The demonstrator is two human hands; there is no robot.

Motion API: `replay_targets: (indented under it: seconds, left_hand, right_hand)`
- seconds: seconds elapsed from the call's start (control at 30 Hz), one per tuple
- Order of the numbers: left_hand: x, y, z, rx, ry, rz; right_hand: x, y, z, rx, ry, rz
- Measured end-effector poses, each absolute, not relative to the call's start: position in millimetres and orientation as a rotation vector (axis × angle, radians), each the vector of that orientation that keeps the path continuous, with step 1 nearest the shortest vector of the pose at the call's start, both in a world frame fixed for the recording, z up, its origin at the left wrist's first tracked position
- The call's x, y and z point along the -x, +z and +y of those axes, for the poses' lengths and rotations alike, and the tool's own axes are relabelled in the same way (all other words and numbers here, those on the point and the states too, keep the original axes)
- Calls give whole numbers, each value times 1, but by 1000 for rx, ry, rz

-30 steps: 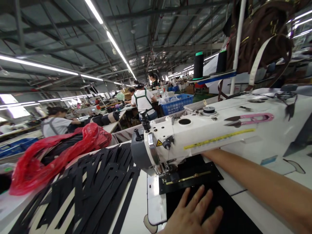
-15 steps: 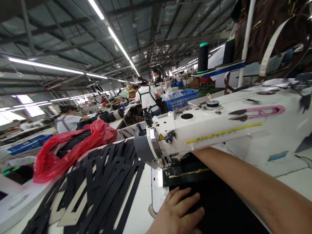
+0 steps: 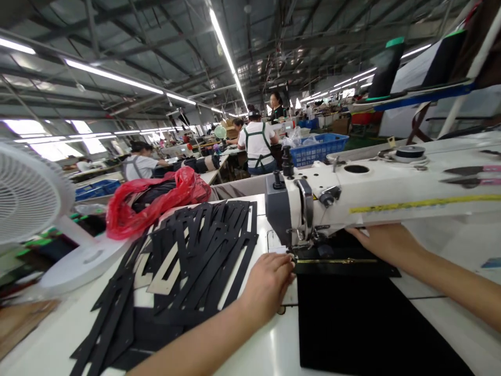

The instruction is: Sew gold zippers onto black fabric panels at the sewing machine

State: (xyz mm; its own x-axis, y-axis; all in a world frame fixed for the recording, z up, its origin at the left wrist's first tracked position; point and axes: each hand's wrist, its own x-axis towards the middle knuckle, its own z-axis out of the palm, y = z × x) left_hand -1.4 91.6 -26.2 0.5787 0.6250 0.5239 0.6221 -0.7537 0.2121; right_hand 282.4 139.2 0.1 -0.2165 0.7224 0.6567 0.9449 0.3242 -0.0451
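Observation:
A black panel (image 3: 368, 318) lies on the sewing table, with a strip holding a gold zipper (image 3: 336, 260) along its far edge. My left hand (image 3: 270, 282) is closed at the zipper's left end, fingertips pinching the edge of the strip. Just beyond stands the needle and presser foot area of a white sewing machine (image 3: 415, 198). My right hand (image 3: 378, 240) reaches beneath the machine's arm at the far side of the black strip. Its thumb shows, stretched to the left, while the machine hides its other fingers.
Many black frame-shaped pieces (image 3: 211, 261) are heaped to the left. Behind them is a red plastic bag (image 3: 156, 201) with dark material. A white fan (image 3: 90, 256) stands far left. Pink-handled thread snips (image 3: 469, 175) rest on the machine. Co-workers (image 3: 256, 141) sit beyond, near a blue crate (image 3: 321, 149).
My left hand has gone from lying spread on the black panel to pinching the zipper's left end. My right hand has drawn back partly into sight. The view has swung left.

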Motion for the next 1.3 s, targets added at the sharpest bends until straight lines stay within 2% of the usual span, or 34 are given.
replay_targets:
  seconds: [0.2,0.33,0.5,0.7,0.87,1.0,1.13,1.3]
  left_hand:
    - [-2,-15,104,-2755,702,1323]
    - [-2,-5,109,-2665,723,1430]
    - [-1,-8,107,-2676,745,1355]
    - [2,-27,105,-2830,840,1157]
    - [-3,-25,102,-3009,667,1121]
    - [-8,-22,98,-3031,582,1146]
    - [-11,-27,97,-3061,643,1195]
    - [-13,-31,98,-3082,757,1231]
  right_hand:
    - [-230,-9,65,1172,-283,-2391]
    - [-194,-17,70,1287,-149,-2422]
    - [-188,-24,85,1273,-121,-2462]
    - [-192,-32,78,1233,-118,-2458]
    - [-193,-32,78,1182,-168,-2435]
    - [-194,-25,75,1086,-353,-2376]
    - [-196,-26,79,1001,-538,-2244]
    - [-199,-40,89,1007,-431,-2347]
